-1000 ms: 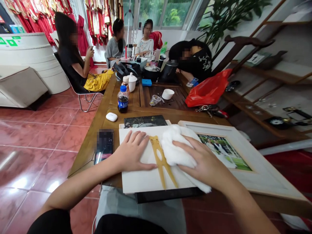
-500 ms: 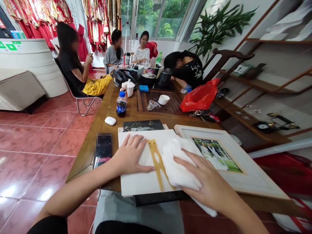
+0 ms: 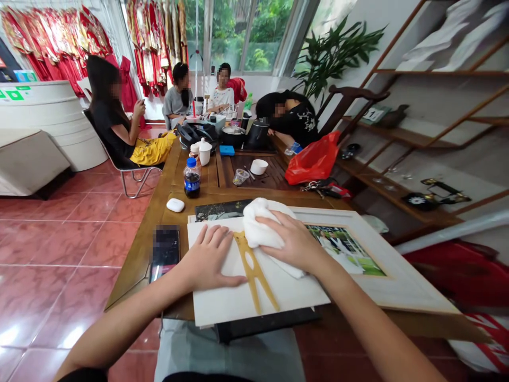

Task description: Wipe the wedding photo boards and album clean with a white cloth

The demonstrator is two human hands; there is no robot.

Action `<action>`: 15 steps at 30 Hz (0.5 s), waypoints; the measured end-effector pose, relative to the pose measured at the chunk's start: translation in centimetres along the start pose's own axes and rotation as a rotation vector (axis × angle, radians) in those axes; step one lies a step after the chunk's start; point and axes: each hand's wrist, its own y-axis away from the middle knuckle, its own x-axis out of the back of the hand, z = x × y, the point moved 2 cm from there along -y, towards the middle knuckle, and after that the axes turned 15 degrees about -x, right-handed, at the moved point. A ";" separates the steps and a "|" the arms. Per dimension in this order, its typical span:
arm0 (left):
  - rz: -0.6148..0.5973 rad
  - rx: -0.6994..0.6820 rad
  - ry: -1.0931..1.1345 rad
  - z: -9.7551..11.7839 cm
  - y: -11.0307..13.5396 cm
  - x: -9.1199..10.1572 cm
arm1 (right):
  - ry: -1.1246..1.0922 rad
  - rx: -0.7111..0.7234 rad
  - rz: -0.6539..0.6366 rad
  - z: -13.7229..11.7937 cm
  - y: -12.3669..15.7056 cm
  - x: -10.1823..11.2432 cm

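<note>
My left hand (image 3: 212, 260) lies flat with fingers apart on a white board (image 3: 214, 307). Beside its fingertips and thumb is a flat golden-yellow piece (image 3: 251, 270) with two long legs and an oval hole; I cannot tell whether it is loose or part of the board. My right hand (image 3: 292, 241) is closed on a bunched white cloth (image 3: 264, 223), which rests on the board's upper right part, against the top of the yellow piece. A dark flat panel (image 3: 270, 323) sticks out under the board, and a dark picture (image 3: 222, 210) shows behind it.
To the right lies a white-framed wedding photo (image 3: 405, 276). A phone (image 3: 165, 252), a white case (image 3: 175, 205), a cola bottle (image 3: 192, 179) and a red plastic bag (image 3: 314, 162) are on the wooden table (image 3: 135, 276). Several people sit around its far part.
My right hand has moved the cloth up and left, from the board's lower right to its upper edge. My left hand stays on the board. The camera view has shifted slightly.
</note>
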 end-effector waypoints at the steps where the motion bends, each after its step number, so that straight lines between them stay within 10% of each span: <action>1: 0.000 0.009 0.004 0.0 0.0 0.0 | -0.002 0.009 0.001 0.0 -0.2 0.0; 15: 0.004 -0.014 0.005 0.0 -0.1 -0.1 | -0.041 0.268 -0.014 1.0 9.8 1.8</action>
